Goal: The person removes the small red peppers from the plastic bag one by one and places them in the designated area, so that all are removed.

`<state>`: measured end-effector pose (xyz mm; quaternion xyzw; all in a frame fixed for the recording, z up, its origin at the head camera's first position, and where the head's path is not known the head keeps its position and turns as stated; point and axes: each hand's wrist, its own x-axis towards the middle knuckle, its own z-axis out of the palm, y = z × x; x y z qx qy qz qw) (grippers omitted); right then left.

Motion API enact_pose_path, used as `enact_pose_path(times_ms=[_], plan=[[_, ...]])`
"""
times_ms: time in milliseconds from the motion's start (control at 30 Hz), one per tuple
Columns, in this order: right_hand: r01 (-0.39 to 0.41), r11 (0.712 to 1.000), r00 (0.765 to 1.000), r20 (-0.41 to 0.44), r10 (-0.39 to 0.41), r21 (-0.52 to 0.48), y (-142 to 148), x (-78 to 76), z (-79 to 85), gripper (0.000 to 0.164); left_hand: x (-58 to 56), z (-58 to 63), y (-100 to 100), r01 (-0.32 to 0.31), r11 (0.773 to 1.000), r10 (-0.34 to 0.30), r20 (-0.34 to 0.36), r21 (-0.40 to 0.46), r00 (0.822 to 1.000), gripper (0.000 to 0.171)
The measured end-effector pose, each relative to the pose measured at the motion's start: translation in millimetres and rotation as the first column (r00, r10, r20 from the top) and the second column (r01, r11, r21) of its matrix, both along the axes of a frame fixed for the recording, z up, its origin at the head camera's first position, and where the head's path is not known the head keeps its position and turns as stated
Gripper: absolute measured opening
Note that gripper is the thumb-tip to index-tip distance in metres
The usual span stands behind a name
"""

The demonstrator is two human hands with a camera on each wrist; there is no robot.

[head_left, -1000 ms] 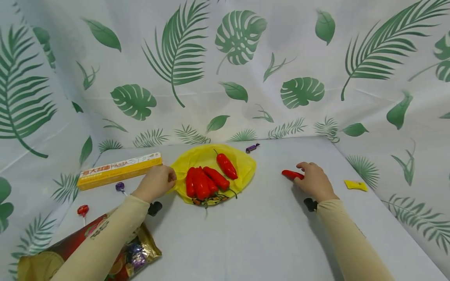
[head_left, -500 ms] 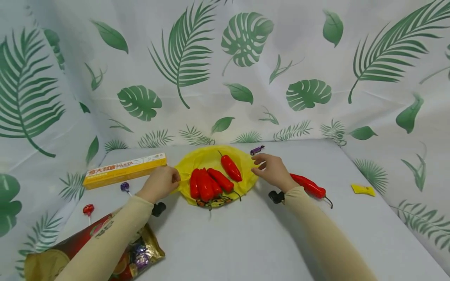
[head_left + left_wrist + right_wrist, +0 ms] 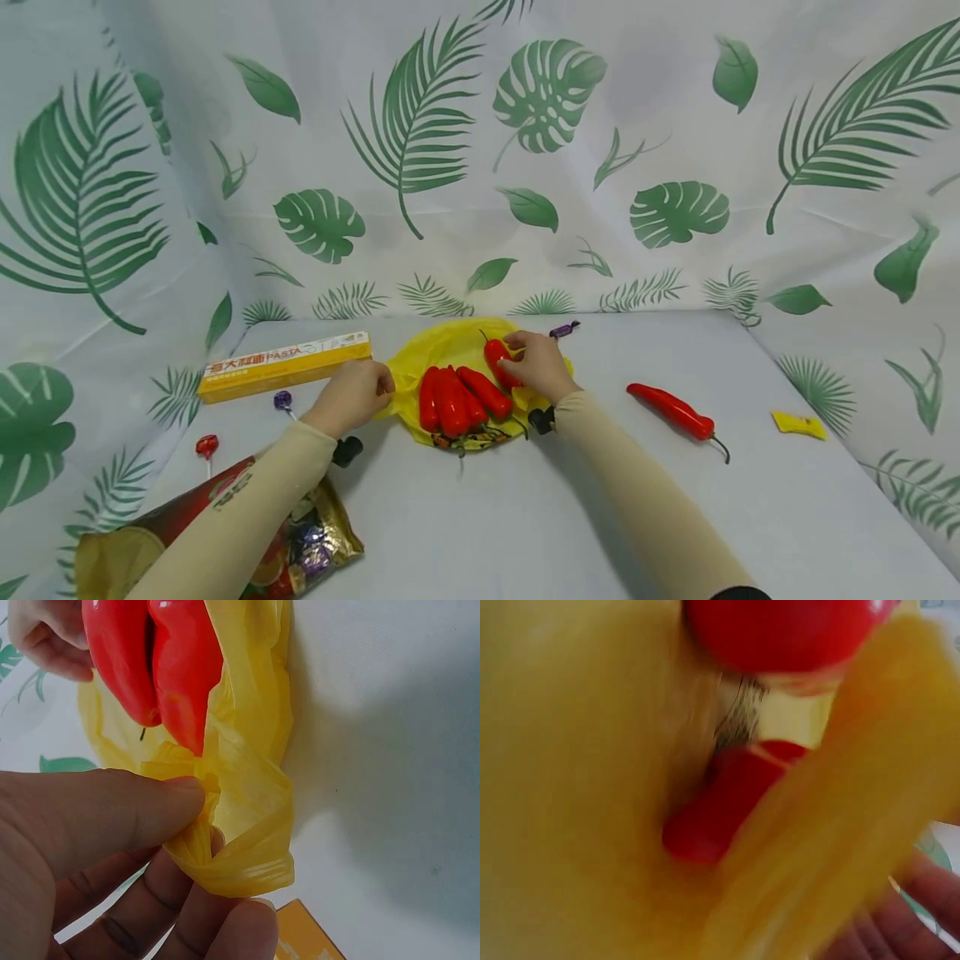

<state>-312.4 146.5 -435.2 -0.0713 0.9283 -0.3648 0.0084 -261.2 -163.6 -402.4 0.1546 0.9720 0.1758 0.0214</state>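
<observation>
In the head view my left hand (image 3: 352, 398) grips the left edge of a yellow plastic bag (image 3: 427, 344). The left wrist view shows the bunched plastic (image 3: 244, 862) between thumb and fingers. Several red chili peppers (image 3: 452, 404) lie in the bag, most clustered toward its front. Over the bag's right side, my right hand (image 3: 542, 367) has its fingertips at another red pepper (image 3: 495, 352). Yellow plastic (image 3: 825, 802) hides most of its fingers in the blurred right wrist view; I cannot tell whether they hold the pepper or the plastic.
A loose red pepper (image 3: 671, 410) and a yellow wrapped sweet (image 3: 798, 425) lie to the right. A purple wrapped candy (image 3: 564, 330) sits behind the bag. On the left are a pasta box (image 3: 285, 367), a purple lollipop (image 3: 282, 400), a red lollipop (image 3: 207, 446) and a candy packet (image 3: 322, 529).
My right hand has let go of a red pepper on the right side of the table and moved left over the bag. The left hand keeps its grip on the bag's edge.
</observation>
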Motion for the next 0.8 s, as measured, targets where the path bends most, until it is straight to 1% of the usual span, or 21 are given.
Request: enact_pose_path(times_ms=[100, 233, 433, 600, 800], plan=[[0.021, 0.999, 0.999, 0.033, -0.022, 0.032, -8, -2.4, -2.0, 0.055, 0.5, 0.1, 1, -0.001, 1.0, 0.001, -0.003, 0.002, 1.0, 0.003], [0.033, 0.997, 0.998, 0.055, -0.036, 0.065, -14, -2.7, -4.7, 0.061, -0.8, -1.1, 1, 0.007, 1.0, -0.007, -0.01, 0.007, 1.0, 0.003], [0.04, 0.997, 0.997, 0.064, -0.044, 0.063, -16, -2.1, -5.8, 0.055, -1.7, -0.8, 2, -0.001, 1.0, 0.0, 0.003, 0.003, 1.0, 0.003], [0.033, 0.999, 0.998, 0.054, -0.035, 0.035, -16, 0.2, -2.1, 0.051, -2.1, -0.2, 2, 0.001, 1.0, -0.001, 0.011, 0.001, 1.0, 0.004], [0.012, 1.0, 1.0, 0.028, -0.012, 0.012, -17, 4.5, 8.1, 0.051, -1.9, 0.0, 0, -0.006, 1.0, 0.006, 0.021, 0.009, 1.0, 0.004]])
